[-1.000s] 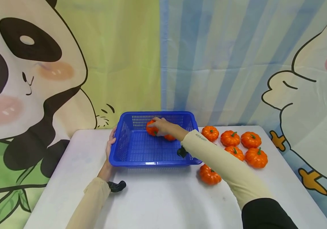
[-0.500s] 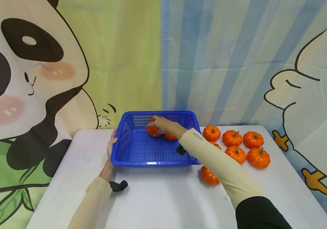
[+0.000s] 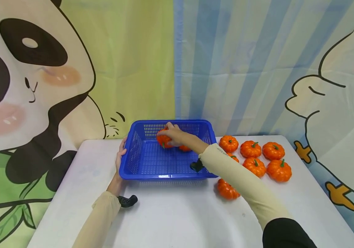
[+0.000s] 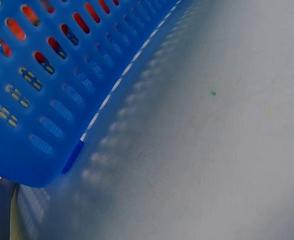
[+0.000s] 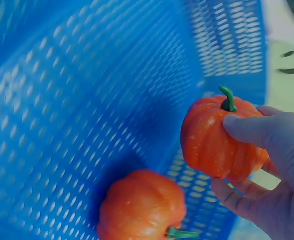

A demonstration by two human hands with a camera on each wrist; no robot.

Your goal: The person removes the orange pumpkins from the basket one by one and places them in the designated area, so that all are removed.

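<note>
Inside the blue plastic basket (image 3: pixel 152 162), my right hand (image 3: pixel 177 135) holds a small orange pumpkin (image 3: pixel 163 140) near the back wall. The right wrist view shows the thumb on top of this pumpkin (image 5: pixel 219 140) beside its green stem, with the other fingers curled round its far side and underneath. A second pumpkin (image 5: pixel 142 207) lies on the basket floor, partly covered by my right hand in the head view. My left hand (image 3: pixel 120 155) holds the basket's left side by the rim. The left wrist view shows only the basket's slotted wall (image 4: pixel 62 95), not the hand.
Several more pumpkins (image 3: pixel 251 149) stand on the white table (image 3: pixel 170 213) right of the basket, some partly behind my right sleeve (image 3: pixel 242 179). One pumpkin (image 3: pixel 227 189) sits near the basket's front right corner. A printed curtain (image 3: pixel 226 69) hangs right behind the table.
My right hand stays around the pumpkin at the back of the basket, shifting only slightly. The left hand keeps its place on the basket's left side.
</note>
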